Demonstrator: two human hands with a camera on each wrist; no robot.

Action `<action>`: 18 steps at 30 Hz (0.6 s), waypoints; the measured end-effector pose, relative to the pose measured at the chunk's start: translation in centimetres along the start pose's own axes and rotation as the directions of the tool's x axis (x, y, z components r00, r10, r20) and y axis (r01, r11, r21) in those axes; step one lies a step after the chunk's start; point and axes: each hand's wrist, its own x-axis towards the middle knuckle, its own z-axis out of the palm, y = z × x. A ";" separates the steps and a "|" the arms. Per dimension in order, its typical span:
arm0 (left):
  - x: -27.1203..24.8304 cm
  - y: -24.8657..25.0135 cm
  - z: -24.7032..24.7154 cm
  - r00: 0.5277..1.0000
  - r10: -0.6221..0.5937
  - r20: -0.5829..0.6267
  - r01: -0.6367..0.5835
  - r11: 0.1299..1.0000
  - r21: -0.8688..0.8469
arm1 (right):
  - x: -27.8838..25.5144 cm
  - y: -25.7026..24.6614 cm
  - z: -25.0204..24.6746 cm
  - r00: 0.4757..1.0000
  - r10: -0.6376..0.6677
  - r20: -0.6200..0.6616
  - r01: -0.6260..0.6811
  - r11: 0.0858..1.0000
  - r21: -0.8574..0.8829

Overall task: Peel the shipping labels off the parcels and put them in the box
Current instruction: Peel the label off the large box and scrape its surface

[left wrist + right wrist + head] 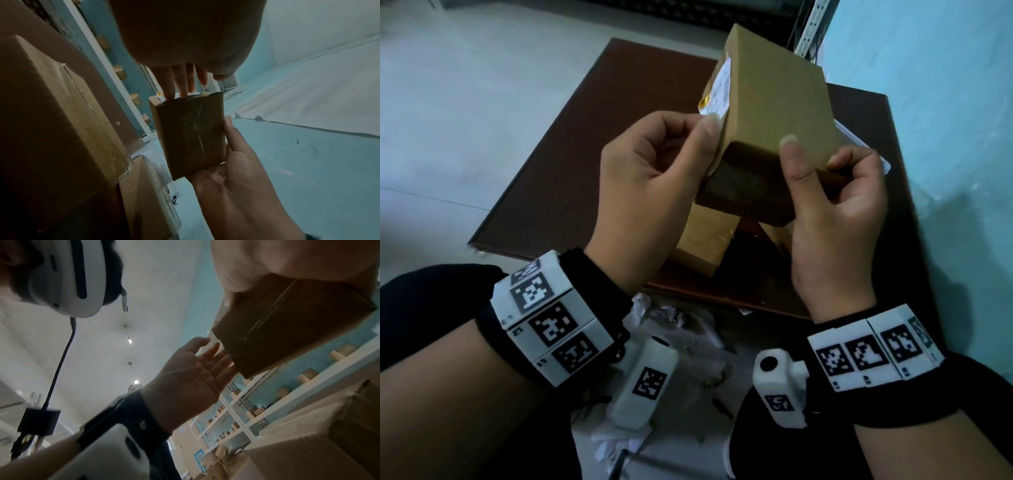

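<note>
I hold a brown cardboard parcel point(770, 113) up over the table with both hands. A white shipping label point(719, 89) runs along its left face. My left hand point(654, 171) pinches the label's lower end, thumb on top and fingertips point(179, 91) at the parcel point(189, 134) edge. My right hand point(835, 195) grips the near right corner, thumb on the upper face and fingers curled behind. From below, the right wrist view shows the parcel point(287, 324) with the left hand point(191, 378) against its side. How far the label has lifted is hidden.
Two more cardboard parcels point(705, 240) point(779, 236) lie on the dark brown table point(585, 154) under my hands. A flat white mailer point(859, 137) sits beside the turquoise wall point(945, 102). Crumpled white paper and plastic point(678, 325) lies near my knees. Shelving point(267, 402) stands behind.
</note>
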 end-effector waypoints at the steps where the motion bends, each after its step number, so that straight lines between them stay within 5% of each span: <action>1: -0.1 -0.1 0.2 1.000 0.013 -0.012 -0.013 1.000 0.019 | -0.1 0.0 0.1 1.000 0.024 -0.007 -0.024 0.999 0.034; 10: 0.4 -0.4 0.0 0.999 -0.023 -0.025 0.024 0.998 0.052 | -0.3 0.3 0.4 0.975 0.211 0.063 -0.217 0.968 0.125; 18: 0.4 -0.7 -0.2 1.000 0.024 -0.020 -0.021 0.991 0.135 | 0.0 -0.1 0.4 0.979 0.202 -0.016 -0.201 0.979 0.010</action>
